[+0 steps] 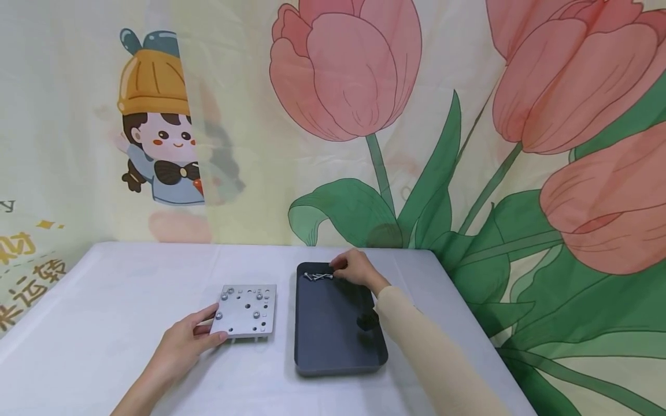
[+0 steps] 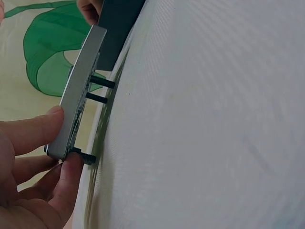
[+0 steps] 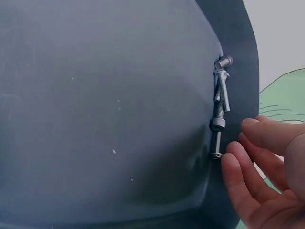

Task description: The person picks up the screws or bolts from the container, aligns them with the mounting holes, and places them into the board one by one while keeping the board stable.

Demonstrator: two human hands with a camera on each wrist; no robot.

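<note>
Metal plate pinched by left hand, underneath mostly hidden; right hand loose beside overlapping screws.

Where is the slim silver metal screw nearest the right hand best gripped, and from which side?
Probably by its head, coming from the person's right: the slim silver metal screw lies lengthwise along the far end of the dark grey rectangular tray, head toward the right hand, its other end close to the other screws.

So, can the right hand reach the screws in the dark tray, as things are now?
Yes, most likely: the right hand is over the far end of the dark tray, fingertips close beside the screws, with nothing visible blocking them.
</note>
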